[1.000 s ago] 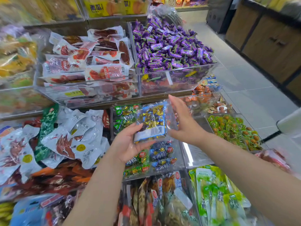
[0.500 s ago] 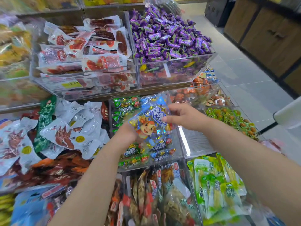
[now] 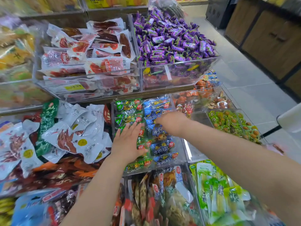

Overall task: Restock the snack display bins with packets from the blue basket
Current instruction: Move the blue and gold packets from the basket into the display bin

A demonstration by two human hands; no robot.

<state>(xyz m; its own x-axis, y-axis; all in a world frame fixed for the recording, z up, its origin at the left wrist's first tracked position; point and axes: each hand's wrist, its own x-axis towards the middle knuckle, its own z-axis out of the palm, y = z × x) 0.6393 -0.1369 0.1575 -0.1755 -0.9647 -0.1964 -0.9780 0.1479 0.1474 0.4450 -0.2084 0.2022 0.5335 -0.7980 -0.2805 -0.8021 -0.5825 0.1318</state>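
Observation:
A clear bin (image 3: pixel 183 154) in the middle row holds green packets (image 3: pixel 128 110) on its left side and blue packets (image 3: pixel 161 148) on its right. A blue snack packet with a cartoon face (image 3: pixel 160 136) lies on the blue pile. My right hand (image 3: pixel 172 122) reaches over it, fingers curled onto its far edge. My left hand (image 3: pixel 128 144) lies flat on the green packets, fingers spread, holding nothing. The blue basket is out of view.
Clear bins surround this one: white claw packets (image 3: pixel 78 136) to the left, purple candies (image 3: pixel 172 39) and red sausage packets (image 3: pixel 91 62) above, green round snacks (image 3: pixel 231 123) to the right, green-and-yellow packets (image 3: pixel 218 193) near right. Tiled floor (image 3: pixel 254 88) and wooden cabinets (image 3: pixel 273 39) lie to the right.
Both hands held the blue packet up in front of the bin. It has come down onto the blue pile. My left hand let go and now lies flat on the green packets.

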